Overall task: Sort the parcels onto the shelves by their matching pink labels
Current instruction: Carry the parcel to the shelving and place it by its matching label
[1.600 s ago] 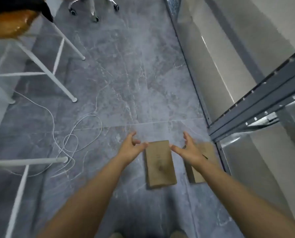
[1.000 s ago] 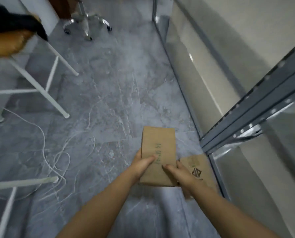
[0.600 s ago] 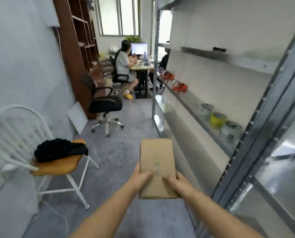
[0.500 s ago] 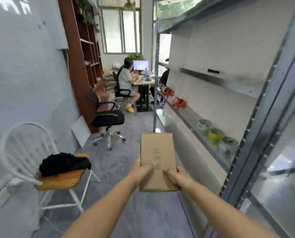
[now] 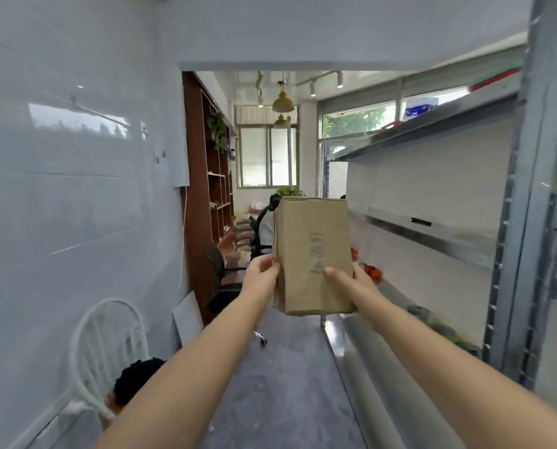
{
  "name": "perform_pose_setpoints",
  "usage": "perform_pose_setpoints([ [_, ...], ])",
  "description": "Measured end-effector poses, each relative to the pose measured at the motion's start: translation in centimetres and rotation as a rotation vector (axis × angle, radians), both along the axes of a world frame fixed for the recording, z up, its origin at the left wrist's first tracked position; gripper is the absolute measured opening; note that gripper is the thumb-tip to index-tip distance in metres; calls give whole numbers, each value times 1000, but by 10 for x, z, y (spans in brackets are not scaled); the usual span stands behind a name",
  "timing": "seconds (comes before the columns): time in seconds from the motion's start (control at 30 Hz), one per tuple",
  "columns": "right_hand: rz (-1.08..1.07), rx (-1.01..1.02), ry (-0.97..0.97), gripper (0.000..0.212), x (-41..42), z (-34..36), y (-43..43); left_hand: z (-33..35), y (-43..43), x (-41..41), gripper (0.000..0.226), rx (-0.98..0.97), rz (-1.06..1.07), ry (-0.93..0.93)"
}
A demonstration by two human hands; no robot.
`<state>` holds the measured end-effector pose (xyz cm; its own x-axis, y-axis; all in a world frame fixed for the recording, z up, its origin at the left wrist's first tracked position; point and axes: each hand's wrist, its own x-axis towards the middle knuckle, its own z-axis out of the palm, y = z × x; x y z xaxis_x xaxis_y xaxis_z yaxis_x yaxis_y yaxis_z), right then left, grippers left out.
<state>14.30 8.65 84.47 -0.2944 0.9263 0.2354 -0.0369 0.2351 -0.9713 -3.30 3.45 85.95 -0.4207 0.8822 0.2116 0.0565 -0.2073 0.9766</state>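
A brown cardboard parcel (image 5: 314,254) with faint green print is held up at chest height in the middle of the view, its long side upright. My left hand (image 5: 261,276) grips its left edge and my right hand (image 5: 351,280) grips its lower right, thumb on the front face. No pink label shows on the parcel's visible faces. The metal shelving (image 5: 432,234) runs along the right, its shelves apart from the parcel. The second parcel on the floor is out of view.
A grey shelf upright (image 5: 526,222) stands close on the right. Orange and dark items (image 5: 372,272) lie on a lower shelf. A white chair (image 5: 105,338) with dark cloth stands at lower left by the white wall. A black office chair (image 5: 222,286) and a seated person are down the aisle.
Both hands closed on the parcel on the floor and lifted it to chest height. The view swung up from the floor to the aisle and shelves.
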Motion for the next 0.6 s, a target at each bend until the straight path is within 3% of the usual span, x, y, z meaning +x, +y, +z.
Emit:
perform_pose_setpoints([
  [0.23, 67, -8, 163, 47, -2, 26, -11, 25, -20, -12, 115, -35, -140, -60],
  [0.27, 74, -5, 167, 45, -2, 28, -13, 25, -19, -15, 111, -60, -181, -64],
  [0.37, 33, 38, 126, 40, -3, 31, -18, 28, -30, -16, 51, -106, -243, -28],
  [0.5, -29, 148, 24, 66, -7, 34, -23, 17, -28, -32, 73, -88, -266, 2],
  [0.6, -33, 174, -94, 74, -13, 39, -30, 13, -31, -32, 58, -63, -224, 7],
])
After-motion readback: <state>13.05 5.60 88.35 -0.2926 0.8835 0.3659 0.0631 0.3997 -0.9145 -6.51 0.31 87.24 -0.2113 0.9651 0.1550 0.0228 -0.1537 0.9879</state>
